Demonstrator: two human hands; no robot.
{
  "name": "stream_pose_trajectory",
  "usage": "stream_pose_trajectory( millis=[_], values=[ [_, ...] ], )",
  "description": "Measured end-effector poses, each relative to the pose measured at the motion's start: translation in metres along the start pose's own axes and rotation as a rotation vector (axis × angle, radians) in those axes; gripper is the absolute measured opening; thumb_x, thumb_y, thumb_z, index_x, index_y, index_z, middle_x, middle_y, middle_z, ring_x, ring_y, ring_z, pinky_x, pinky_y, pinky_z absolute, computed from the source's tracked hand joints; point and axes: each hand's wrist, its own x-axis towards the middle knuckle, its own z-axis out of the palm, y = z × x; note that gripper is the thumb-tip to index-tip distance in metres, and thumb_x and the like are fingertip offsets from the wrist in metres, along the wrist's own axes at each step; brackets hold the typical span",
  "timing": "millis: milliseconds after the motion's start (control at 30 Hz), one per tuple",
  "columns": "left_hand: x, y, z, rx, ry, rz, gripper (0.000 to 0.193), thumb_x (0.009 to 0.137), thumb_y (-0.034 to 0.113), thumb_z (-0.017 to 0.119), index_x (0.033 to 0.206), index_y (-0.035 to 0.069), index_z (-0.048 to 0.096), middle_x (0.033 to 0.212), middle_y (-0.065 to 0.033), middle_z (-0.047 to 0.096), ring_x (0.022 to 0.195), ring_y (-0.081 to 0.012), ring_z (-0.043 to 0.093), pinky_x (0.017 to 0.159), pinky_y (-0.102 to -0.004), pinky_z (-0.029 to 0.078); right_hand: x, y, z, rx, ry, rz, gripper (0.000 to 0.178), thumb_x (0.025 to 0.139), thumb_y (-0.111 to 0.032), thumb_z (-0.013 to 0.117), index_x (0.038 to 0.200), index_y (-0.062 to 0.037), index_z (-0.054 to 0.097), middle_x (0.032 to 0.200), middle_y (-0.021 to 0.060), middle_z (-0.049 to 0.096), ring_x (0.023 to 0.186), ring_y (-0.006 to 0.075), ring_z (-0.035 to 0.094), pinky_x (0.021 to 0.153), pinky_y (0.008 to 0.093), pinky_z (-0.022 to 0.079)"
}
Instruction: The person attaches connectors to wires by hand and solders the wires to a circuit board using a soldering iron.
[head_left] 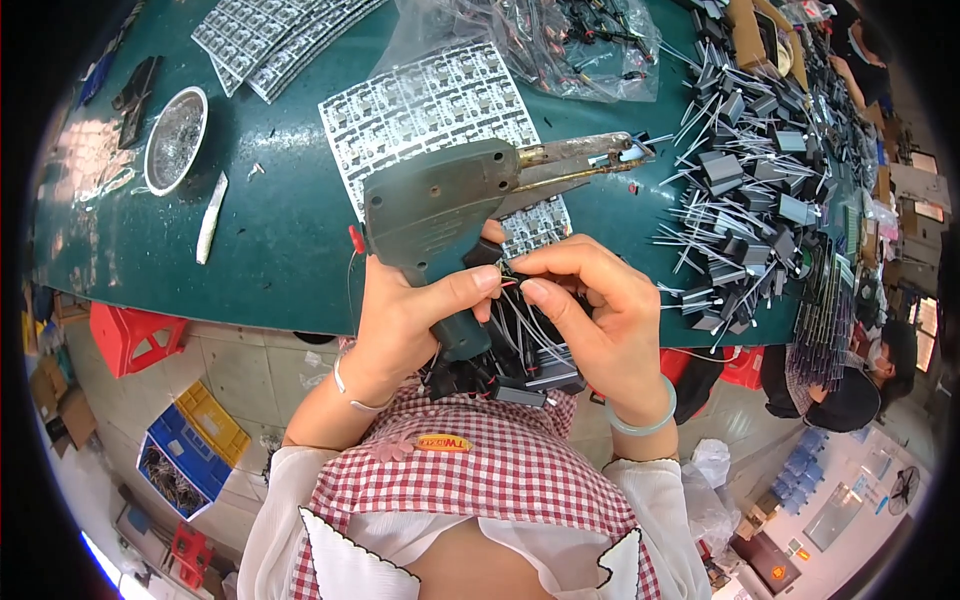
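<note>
A dark grey-green gun-shaped tool (430, 210) with a worn metal front points to the right above the table. Around its handle is my left hand (405, 305), closed, its thumb crossing the grip and pressing at a small bunch of thin wires (508, 281). My right hand (595, 310) pinches the same wires between thumb and fingertips; the exact contact is partly hidden. Against the left fingertips sits a small black piece (484, 252). Several black boxes with grey leads (550, 372) hang or lie below my hands, near my checked apron.
A large pile of black boxes with leads (740, 180) covers the table's right side. Printed sheets (420, 105) lie beyond the tool, with a plastic bag of wired parts (590, 45) behind. A metal bowl (176, 140) and a white-wrapped blade-like strip (212, 218) are at left.
</note>
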Motion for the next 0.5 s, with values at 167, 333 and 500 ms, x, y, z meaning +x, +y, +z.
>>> stream_pose_trajectory(
  millis=[167,333,500],
  values=[
    [0.001,0.003,0.001,0.053,-0.016,-0.040,0.040,0.082,-0.001,0.076,0.119,-0.003,0.061,0.107,-0.0108,0.067,0.071,-0.0138,0.061,0.057,-0.0277,0.051,0.000,-0.011,-0.008,-0.217,-0.067,-0.055,0.023,0.083,0.003,0.074,0.106,-0.0011,0.071,0.094,0.0104,0.069,0.077,0.0186,0.067,0.062,0.0270,0.052],
    [0.003,0.004,0.000,0.060,0.000,-0.060,0.041,0.081,0.000,0.077,0.118,-0.003,0.062,0.105,-0.0108,0.066,0.070,-0.0133,0.060,0.056,-0.0268,0.049,-0.001,-0.002,-0.010,-0.161,-0.102,-0.092,0.025,0.082,0.005,0.074,0.107,-0.0011,0.072,0.094,0.0117,0.069,0.078,0.0213,0.067,0.064,0.0290,0.053],
    [0.007,0.004,-0.005,0.013,-0.072,-0.176,0.047,0.079,0.001,0.078,0.122,-0.003,0.059,0.105,-0.0117,0.066,0.069,-0.0130,0.059,0.056,-0.0249,0.047,-0.002,0.000,-0.012,-0.202,-0.123,-0.133,0.026,0.084,0.005,0.071,0.110,-0.0006,0.071,0.096,0.0131,0.069,0.082,0.0228,0.068,0.069,0.0309,0.053]
  ],
)
